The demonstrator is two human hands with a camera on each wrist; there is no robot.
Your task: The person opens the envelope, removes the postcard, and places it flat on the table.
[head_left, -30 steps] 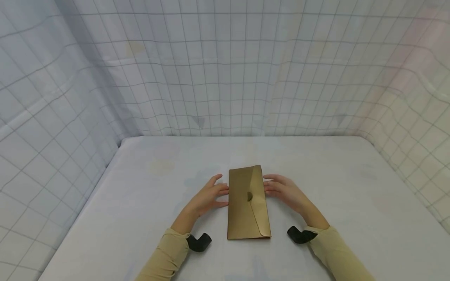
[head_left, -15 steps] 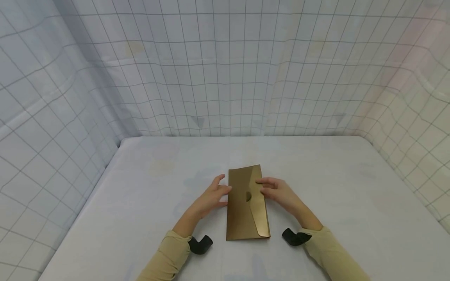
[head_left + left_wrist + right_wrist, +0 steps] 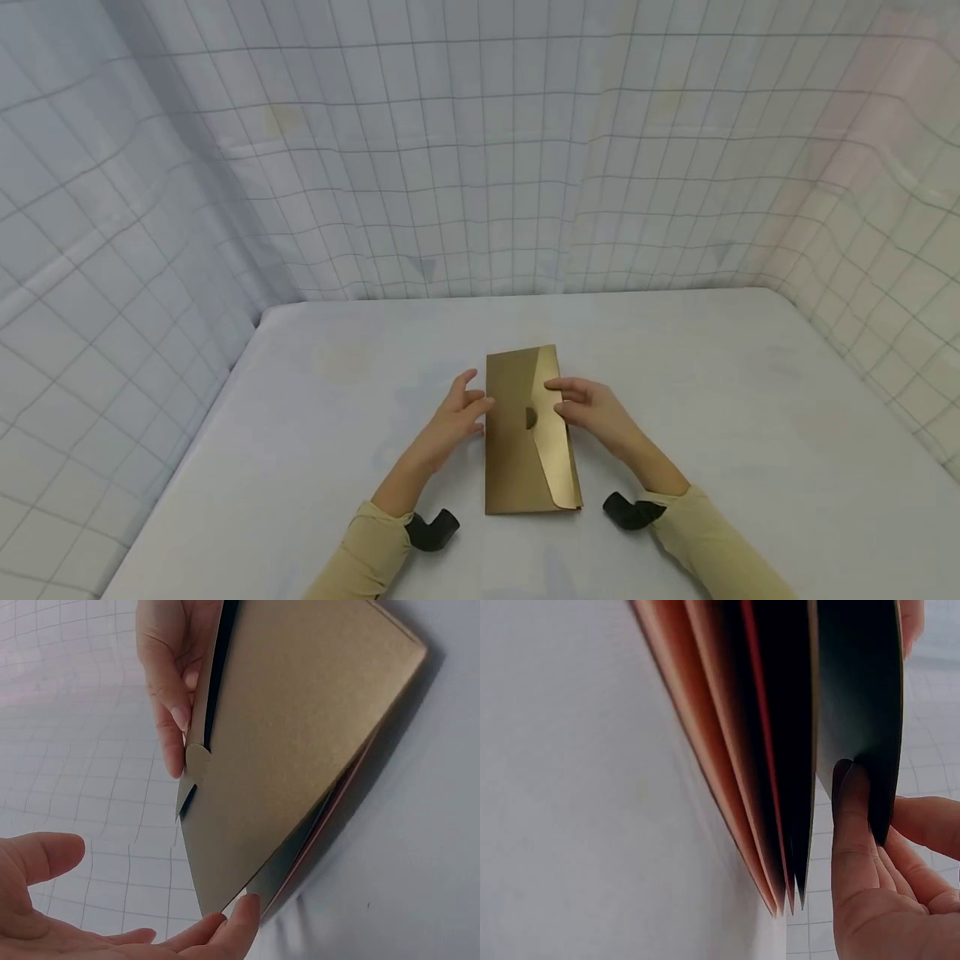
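A long gold envelope (image 3: pixel 506 458) lies upright in the head view, its flap (image 3: pixel 552 450) along the right side. A rounded tab (image 3: pixel 197 760) overlaps the flap's edge, with dark gaps on either side of it in the left wrist view. My right hand (image 3: pixel 600 417) pinches the flap near its middle; in the right wrist view the thumb (image 3: pixel 853 840) is on its dark inner side. My left hand (image 3: pixel 446 425) has loosely bent fingers against the envelope's left edge, and in the left wrist view fingertips (image 3: pixel 244 911) meet its lower corner.
Below the flap, several layered edges (image 3: pixel 727 712) in pinkish, red and dark tones fan apart. The envelope rests on a white-covered table (image 3: pixel 337 483). Grid-patterned curtains (image 3: pixel 480 167) hang behind and at both sides. Black curved pieces (image 3: pixel 433 531) stick out from both cuffs.
My right hand has moved left from the envelope's right edge onto the flap and now pinches it. The left fingers have shifted slightly along the left edge. The head view has tilted a little.
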